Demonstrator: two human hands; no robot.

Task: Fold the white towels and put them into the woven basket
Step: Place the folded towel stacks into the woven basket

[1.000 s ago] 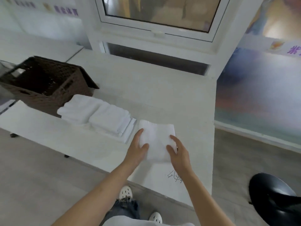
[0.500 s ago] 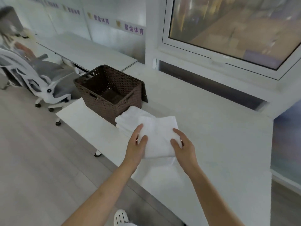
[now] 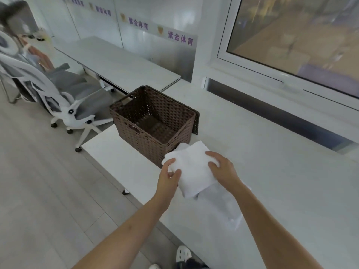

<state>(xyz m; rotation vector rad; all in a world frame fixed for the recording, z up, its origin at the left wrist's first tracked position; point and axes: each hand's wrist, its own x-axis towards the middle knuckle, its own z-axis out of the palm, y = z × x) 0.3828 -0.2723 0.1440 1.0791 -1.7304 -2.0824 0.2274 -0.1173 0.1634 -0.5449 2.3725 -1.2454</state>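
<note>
- Left hand (image 3: 168, 177) and right hand (image 3: 221, 168): each grip holds a side of the folded towel (image 3: 191, 171).
- Towel sits above the bench (image 3: 272, 162), just beside the basket (image 3: 153, 123).
- Another towel (image 3: 223, 206) lies on the bench underneath.

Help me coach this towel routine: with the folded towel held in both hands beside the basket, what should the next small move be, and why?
Probably carry the folded towel forward over the woven basket rim and lower it in. The left hand and right hand both grip it, it looks fully folded, and the basket's visible floor holds no towels.
</note>
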